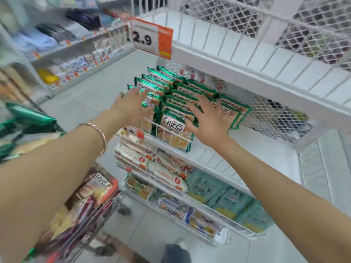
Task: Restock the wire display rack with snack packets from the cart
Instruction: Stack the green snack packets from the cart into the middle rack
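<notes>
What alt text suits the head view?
The left hand and right hand, fingers spread, rest on green snack packets standing in rows on a white wire rack. Below, other packets fill the shelves; a loaded cart stands lower left.

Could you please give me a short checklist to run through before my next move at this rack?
1. Hands free: left hand and right hand have spread, straight fingers and hold nothing: ok.
2. Contact with the green packets: blur hides whether either hand touches them: cannot tell.
3. Rows straight: the right-end packets lean sideways: not ok.
4. Room to restock: the shelf is bare to the right of the packets: ok.
5. Supply: cart packets lie at the lower left: ok.
6. The price sign matches this product: small print too blurred: cannot tell.
</notes>
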`<control>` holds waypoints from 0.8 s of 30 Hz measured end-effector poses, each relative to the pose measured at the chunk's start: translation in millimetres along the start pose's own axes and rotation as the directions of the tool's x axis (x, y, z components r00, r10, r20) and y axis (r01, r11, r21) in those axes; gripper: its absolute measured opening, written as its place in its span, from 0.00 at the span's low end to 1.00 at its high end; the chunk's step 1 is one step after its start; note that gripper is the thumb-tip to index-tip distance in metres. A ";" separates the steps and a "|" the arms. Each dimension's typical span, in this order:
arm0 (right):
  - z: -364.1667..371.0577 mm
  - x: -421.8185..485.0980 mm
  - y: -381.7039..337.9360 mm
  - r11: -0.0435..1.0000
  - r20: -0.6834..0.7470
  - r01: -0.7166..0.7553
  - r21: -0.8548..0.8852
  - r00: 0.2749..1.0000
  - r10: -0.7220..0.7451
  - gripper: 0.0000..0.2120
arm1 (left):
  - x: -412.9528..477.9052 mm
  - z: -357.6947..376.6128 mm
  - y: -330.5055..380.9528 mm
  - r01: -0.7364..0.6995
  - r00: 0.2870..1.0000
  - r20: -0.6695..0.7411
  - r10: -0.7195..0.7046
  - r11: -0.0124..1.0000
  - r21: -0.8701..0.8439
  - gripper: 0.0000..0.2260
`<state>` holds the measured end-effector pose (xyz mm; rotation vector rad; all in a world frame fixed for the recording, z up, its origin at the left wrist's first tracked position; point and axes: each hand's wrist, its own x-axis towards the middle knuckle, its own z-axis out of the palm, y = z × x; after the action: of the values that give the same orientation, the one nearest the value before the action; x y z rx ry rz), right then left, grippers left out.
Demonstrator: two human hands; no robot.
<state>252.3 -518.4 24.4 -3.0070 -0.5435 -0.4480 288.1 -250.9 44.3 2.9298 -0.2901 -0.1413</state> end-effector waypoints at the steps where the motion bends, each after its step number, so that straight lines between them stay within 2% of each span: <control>1: -1.2 3.2 -23.0 1.000 0.009 0.019 0.009 1.000 -0.019 0.26 | -20.7 -1.4 -21.1 0.045 0.999 0.008 -0.045 0.999 -0.012 0.32; 4: 5.1 10.8 -96.6 0.991 0.056 0.114 0.074 0.991 -0.118 0.24 | -85.9 0.4 -85.4 0.202 0.979 0.041 -0.199 0.978 -0.061 0.31; 9: 42.5 6.5 -222.6 0.940 0.127 0.244 0.239 0.952 -0.279 0.20 | -184.8 11.9 -175.2 0.429 0.903 0.084 -0.421 0.891 -0.148 0.32; 14: 88.8 -8.1 -325.6 0.893 0.320 0.334 0.301 0.847 -0.425 0.23 | -268.2 26.0 -232.4 0.593 0.804 0.116 -0.583 0.774 -0.220 0.31; 17: 107.6 -16.2 -365.8 0.877 0.436 0.333 0.348 0.770 -0.466 0.23 | -308.6 32.6 -257.8 0.668 0.736 0.107 -0.668 0.694 -0.269 0.28; 20: 123.3 -17.9 -398.2 0.840 0.430 0.341 0.422 0.740 -0.517 0.21 | -341.1 33.3 -276.6 0.708 0.659 0.057 -0.750 0.593 -0.385 0.25; 21: 129.0 -15.7 -409.6 0.826 0.419 0.313 0.469 0.745 -0.520 0.20 | -350.3 34.3 -282.2 0.713 0.632 0.043 -0.773 0.560 -0.421 0.24; 22: 132.7 -12.0 -421.7 0.830 0.451 0.211 0.517 0.757 -0.473 0.19 | -358.2 35.0 -287.6 0.722 0.604 0.030 -0.797 0.531 -0.443 0.23; 23: 133.0 -6.9 -434.2 0.823 0.519 0.037 0.567 0.761 -0.391 0.19 | -365.3 36.2 -293.6 0.735 0.567 0.016 -0.824 0.497 -0.462 0.22; 24: 138.4 -1.4 -449.6 0.782 0.622 -0.204 0.590 0.732 -0.278 0.19 | -371.2 36.4 -300.1 0.752 0.516 0.010 -0.856 0.448 -0.484 0.21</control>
<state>131.5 -83.5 -108.0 -2.3833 -0.6218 0.7710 -23.0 106.6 -23.6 2.3083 1.0990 0.0255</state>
